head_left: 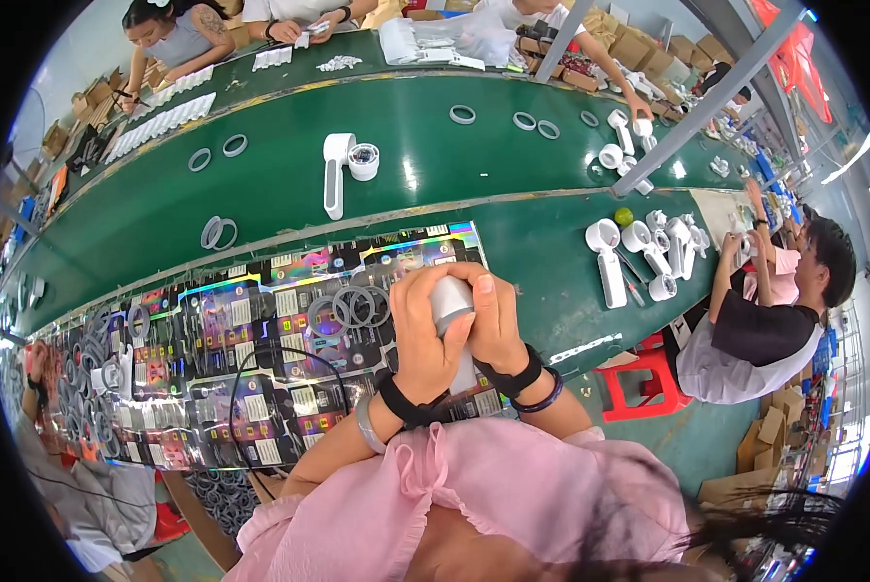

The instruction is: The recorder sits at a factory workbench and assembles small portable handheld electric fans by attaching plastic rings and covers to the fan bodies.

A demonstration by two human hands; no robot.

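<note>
A white handheld fan housing (449, 299) with a rounded head is clasped between my two hands near the middle of the view, above the printed sheet. My left hand (421, 330) wraps round its left side, thumb pressed against the head. From the other side my right hand (496, 320) closes round it, fingers curled over the top. Part of the white handle shows below, between my wrists. My palms hide most of the housing. Several grey rings (345, 308) lie overlapping on the sheet just left of my left hand.
A colourful printed sheet (250, 388) covers the bench, with a black cable (236, 398) across it. More grey rings (90, 378) pile at the left. On the green conveyor belt (260, 189) stands a white fan (335, 175). Several fan housings (605, 262) lie right. Co-workers sit around.
</note>
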